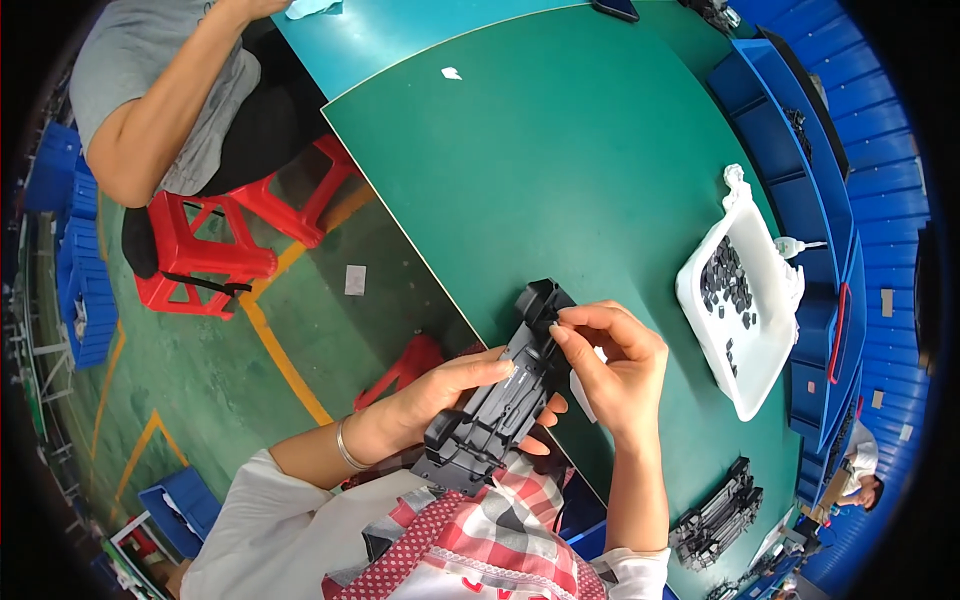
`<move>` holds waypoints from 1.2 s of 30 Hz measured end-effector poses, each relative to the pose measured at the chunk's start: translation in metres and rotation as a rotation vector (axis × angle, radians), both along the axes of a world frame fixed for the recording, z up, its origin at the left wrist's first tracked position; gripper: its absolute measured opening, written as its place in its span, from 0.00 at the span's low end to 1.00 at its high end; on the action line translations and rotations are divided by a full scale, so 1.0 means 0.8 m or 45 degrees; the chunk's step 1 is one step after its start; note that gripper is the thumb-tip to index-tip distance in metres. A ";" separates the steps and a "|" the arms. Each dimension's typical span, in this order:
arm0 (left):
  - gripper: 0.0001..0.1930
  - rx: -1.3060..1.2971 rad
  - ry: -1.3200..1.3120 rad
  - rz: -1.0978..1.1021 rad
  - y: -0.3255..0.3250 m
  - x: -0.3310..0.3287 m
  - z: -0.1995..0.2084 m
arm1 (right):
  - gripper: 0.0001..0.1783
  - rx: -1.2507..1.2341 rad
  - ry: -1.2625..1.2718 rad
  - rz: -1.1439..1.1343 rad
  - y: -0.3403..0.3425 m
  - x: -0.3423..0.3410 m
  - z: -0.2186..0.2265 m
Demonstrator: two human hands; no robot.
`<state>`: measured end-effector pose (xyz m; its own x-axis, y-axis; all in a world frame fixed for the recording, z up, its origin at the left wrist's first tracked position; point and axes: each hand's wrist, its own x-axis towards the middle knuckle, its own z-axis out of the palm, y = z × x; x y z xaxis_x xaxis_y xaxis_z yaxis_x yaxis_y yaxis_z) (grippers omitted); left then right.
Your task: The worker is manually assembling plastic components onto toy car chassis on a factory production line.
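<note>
Frame of black plastic [498, 402], long, ribbed and blocky-ended, slants over the edge of the green table [500, 180] on my distant feed, clasped in the left hand [437, 395], the right hand [622, 372] narrowed at its upper end, its hold unclear.

Workshop: green workbench [560, 170], blue bins [799, 207]
</note>
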<state>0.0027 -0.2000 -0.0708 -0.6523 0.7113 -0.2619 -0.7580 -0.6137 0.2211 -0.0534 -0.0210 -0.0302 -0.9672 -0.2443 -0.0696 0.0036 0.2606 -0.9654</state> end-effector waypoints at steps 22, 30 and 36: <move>0.29 -0.023 0.017 0.010 -0.002 0.000 0.002 | 0.07 0.186 0.197 0.082 -0.015 -0.007 0.003; 0.24 0.066 -0.018 0.008 -0.006 -0.002 0.002 | 0.07 0.243 0.300 0.092 -0.016 -0.006 0.000; 0.24 0.097 -0.022 0.024 -0.005 0.000 -0.002 | 0.08 0.256 0.315 0.114 -0.018 -0.006 0.001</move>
